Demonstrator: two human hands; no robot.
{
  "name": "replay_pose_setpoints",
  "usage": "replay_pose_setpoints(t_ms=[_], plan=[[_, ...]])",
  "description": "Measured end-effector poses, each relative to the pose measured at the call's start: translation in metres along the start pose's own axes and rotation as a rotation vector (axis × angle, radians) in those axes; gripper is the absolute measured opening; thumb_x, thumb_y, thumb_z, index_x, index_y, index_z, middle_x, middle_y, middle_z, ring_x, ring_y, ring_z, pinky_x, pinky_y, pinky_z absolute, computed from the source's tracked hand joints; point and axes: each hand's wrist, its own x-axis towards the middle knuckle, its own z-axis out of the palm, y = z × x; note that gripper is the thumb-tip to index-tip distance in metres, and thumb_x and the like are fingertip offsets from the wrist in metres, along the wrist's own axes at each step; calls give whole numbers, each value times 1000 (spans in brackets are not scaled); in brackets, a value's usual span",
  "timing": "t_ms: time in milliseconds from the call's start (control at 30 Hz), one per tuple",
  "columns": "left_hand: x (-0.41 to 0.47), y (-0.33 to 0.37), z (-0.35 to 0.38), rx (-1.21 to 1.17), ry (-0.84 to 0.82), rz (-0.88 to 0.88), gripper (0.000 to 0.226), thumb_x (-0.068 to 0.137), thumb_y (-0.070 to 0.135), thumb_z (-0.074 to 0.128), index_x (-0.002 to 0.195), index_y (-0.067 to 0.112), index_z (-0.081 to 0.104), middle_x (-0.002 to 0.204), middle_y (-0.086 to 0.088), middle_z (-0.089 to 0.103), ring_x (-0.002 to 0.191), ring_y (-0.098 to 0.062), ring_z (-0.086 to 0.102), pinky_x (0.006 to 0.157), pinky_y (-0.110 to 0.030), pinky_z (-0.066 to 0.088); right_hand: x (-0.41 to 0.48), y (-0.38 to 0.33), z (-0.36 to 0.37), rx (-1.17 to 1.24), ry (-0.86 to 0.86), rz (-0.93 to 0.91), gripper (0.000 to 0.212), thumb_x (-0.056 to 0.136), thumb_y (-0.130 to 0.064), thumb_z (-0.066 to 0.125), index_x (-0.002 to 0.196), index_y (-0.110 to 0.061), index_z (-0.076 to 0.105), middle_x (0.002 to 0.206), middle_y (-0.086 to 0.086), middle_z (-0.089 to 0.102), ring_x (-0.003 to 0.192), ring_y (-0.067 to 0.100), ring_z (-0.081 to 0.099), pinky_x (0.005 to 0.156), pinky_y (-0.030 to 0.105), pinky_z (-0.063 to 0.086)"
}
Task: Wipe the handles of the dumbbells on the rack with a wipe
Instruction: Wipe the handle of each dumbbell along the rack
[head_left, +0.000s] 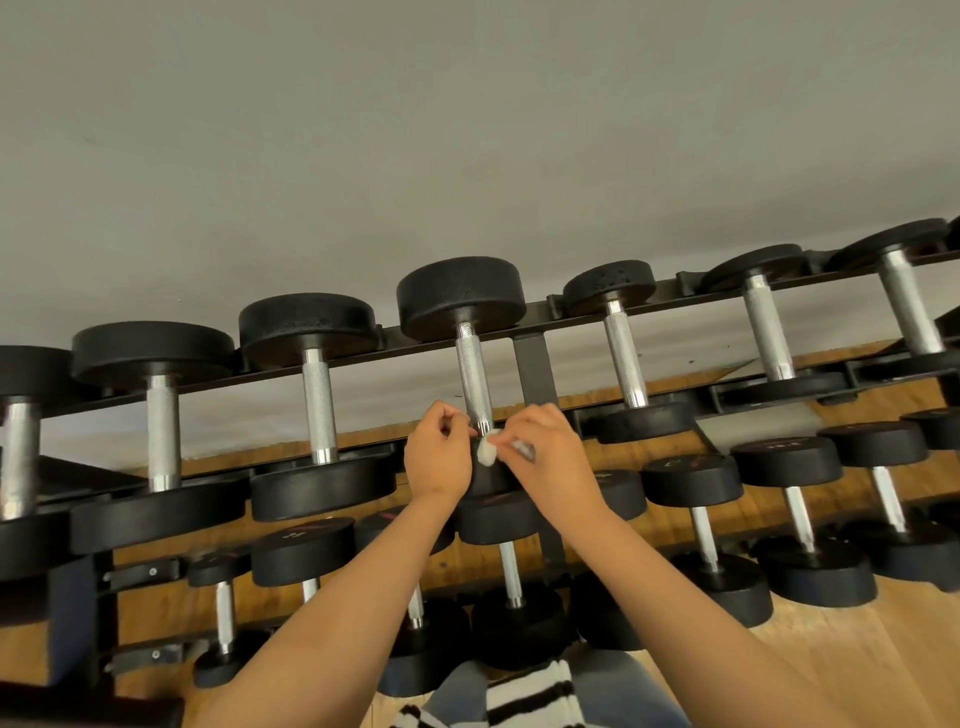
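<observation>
Low on the knurled handle (475, 374), crumpled white wipe (487, 451), right hand (550, 457) pinching it, left hand (436, 460), hold unclear

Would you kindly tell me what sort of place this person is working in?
Most likely a gym's weights area: a tiered black rack holds rows of dumbbells with knurled metal handles, standing on a wooden floor against a plain grey wall. The right hand pinches a white wipe.
</observation>
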Motion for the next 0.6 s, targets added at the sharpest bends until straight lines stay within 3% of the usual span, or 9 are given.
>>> replay_pose_setpoints(t_ms=[167,333,600], plan=[[0,2,-1,-2,-15,-3,19,98,16,49,82,13,58,76,0,67,77,-13,63,70,-24,45,-31,2,-1,-11,-53,-41,6,80,-15,70,77,-10,70,85,0,63,86,14,51,83,6,35],[-1,1,0,0,-4,0,19,98,16,48,83,12,59,77,-1,67,77,-13,63,70,-24,46,-10,5,-5,38,-70,17,4,79,-7,76,80,-8,73,87,3,63,89,18,53,78,8,38],[-1,2,0,11,-15,-7,19,99,17,48,84,11,59,77,-1,67,78,-14,64,72,-26,46,-29,6,-8,63,-84,73,3,82,-12,74,80,-10,72,89,-9,58,91,15,53,79,9,36]])
